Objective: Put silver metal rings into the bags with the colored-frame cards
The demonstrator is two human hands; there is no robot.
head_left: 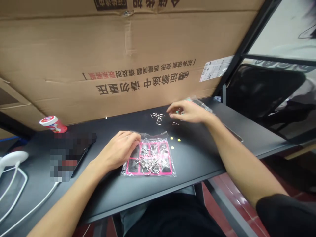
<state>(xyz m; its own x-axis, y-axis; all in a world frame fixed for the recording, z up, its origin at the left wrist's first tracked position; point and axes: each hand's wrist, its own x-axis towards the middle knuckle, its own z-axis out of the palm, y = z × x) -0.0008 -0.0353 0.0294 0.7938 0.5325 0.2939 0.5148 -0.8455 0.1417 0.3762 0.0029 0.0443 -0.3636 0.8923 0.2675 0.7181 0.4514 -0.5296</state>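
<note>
My left hand (119, 149) rests with curled fingers on the left edge of a clear plastic bag (150, 154) that holds a pink tray and several metal wire puzzle pieces. My right hand (189, 112) reaches to the far side of the black table (197, 154), its fingers pinched around something small I cannot make out. Loose wire pieces (158, 117) lie just left of that hand, and a small wire triangle (175, 124) lies below it. Three small yellow dots (175, 141) sit beside the bag.
A large cardboard sheet (111, 56) stands along the table's back edge. A red and white cup (53, 124) lies at the back left, a dark phone (79, 148) and white cables (14, 174) at the left. A black chair (259, 89) stands to the right.
</note>
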